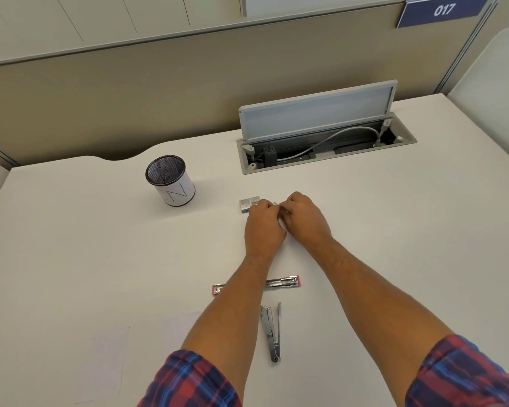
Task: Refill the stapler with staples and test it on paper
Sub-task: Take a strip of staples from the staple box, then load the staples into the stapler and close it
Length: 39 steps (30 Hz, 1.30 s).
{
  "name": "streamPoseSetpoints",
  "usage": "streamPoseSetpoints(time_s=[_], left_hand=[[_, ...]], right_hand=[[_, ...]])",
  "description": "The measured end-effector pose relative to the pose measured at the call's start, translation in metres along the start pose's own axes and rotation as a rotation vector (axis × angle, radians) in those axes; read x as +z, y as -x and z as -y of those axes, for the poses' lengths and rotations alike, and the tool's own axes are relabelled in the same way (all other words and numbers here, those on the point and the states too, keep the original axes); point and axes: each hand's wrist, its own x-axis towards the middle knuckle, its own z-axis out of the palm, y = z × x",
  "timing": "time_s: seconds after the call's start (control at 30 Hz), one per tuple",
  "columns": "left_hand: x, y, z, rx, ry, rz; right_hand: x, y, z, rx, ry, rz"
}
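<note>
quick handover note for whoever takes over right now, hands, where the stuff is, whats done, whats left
Left hand and right hand: together over the white desk, fingers curled, pinching a thin metal strip of staples between them.
Small grey staple box: on the desk, just beyond the left hand.
Pink-ended stapler: opened flat, near the forearms.
Hinged metal stapler part: lies apart, nearer the person.
White paper sheets: near left.
Done: stapler opened, staples out.
Left: load, close, test on paper.
</note>
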Motion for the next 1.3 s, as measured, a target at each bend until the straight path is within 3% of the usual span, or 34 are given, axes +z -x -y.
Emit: streamPoseSetpoints(time_s=[0.37, 0.6, 0.73, 0.9, 1.1, 1.3], left_hand=[[-0.017, 0.003, -0.003, -0.152, 0.011, 0.066], [-0.026, 0.016, -0.002, -0.179, 0.136, 0.026], [-0.038, 0.029, -0.006, -0.140, 0.236, -0.006], [-0.054, 0.044, -0.012, -0.106, 0.305, -0.038], [-0.069, 0.081, -0.014, -0.045, 0.326, -0.049], [-0.079, 0.108, -0.009, -0.053, 0.339, -0.001]], right_hand=[[0.006, 0.008, 0.006, 0.152, -0.192, 0.039], [0.002, 0.025, 0.006, 0.096, -0.276, 0.022], [-0.011, 0.039, 0.012, 0.035, -0.400, 0.003], [-0.024, 0.056, 0.018, 0.113, -0.722, -0.005], [-0.045, 0.085, 0.030, 0.234, -1.010, 0.169], [-0.048, 0.103, 0.032, 0.334, -1.119, 0.343]])
